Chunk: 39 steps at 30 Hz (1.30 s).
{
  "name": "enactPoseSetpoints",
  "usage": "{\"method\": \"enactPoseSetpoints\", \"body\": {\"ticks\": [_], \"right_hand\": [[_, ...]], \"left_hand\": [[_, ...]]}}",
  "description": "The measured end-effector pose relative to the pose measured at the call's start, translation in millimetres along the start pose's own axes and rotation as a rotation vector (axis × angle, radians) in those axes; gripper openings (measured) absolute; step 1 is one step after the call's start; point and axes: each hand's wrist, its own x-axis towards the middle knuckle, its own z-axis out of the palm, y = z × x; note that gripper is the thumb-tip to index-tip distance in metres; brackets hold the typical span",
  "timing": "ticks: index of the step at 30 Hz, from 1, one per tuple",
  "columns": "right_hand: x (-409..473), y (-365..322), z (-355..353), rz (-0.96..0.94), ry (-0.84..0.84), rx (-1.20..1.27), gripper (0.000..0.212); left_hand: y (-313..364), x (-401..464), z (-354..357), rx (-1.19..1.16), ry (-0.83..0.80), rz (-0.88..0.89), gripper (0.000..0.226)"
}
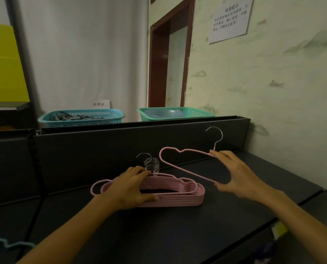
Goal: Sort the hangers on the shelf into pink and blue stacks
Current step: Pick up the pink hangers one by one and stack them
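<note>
A stack of several pink hangers [178, 195] lies on the dark shelf [178, 235], their metal hooks bunched at the back. My left hand [130, 189] rests on the stack's left half, thumb at its front edge and fingers near the hooks. My right hand [237, 176] holds a single pink hanger [170, 159] tilted up off the shelf, to the right of and behind the stack, fingers at its neck and thumb on its lower bar. Blue hangers [4, 246] show at the bottom left corner, partly cut off.
A dark back panel [101, 149] rises behind the shelf. Beyond it stand a blue basket [80, 118] with clips and a green basket [176, 113]. A wall [282, 92] closes the right side. The shelf's right edge [301, 202] drops off near my right forearm.
</note>
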Motion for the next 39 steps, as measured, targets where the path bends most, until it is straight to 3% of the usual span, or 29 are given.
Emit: {"method": "enactPoseSetpoints", "body": {"ticks": [27,32,36,39], "right_hand": [[-3,7,13,0.006,-0.072,0.028,0.103],[0,-3,15,-0.005,-0.084,0.092,0.102],[8,-17,23,-0.020,-0.129,0.134,0.102],[20,-32,33,-0.037,-0.193,0.175,0.102]], "left_hand": [[18,10,11,0.009,-0.014,-0.008,0.092],[12,5,10,-0.010,-0.018,-0.026,0.104],[-14,-8,2,-0.017,0.009,-0.076,0.129],[-31,-20,-5,-0.049,0.025,-0.139,0.126]]}}
